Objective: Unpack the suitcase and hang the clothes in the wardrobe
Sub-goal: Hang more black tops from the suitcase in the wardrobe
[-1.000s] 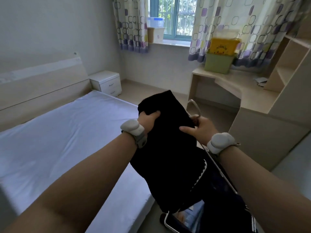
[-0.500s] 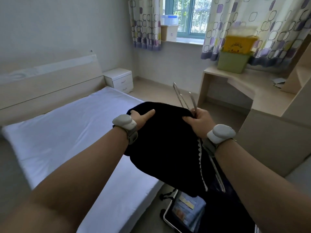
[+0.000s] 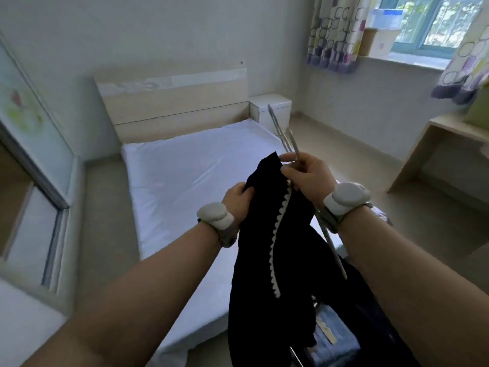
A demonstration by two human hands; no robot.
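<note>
One black garment (image 3: 267, 260), edged with white scalloped trim, is held up over the near right corner of the bed (image 3: 185, 181), and its lower part is draped above the one open suitcase (image 3: 297, 356) at the near right. Its upper edge is clenched in the left hand (image 3: 238, 198), presumably so that the cloth is kept spread. One grey metal hanger (image 3: 284, 133) is grasped by the right hand (image 3: 307, 176) against the garment's top, apparently so that it can be threaded in. What is judged to be the wardrobe's sliding door (image 3: 34, 144) is seen at the left.
</note>
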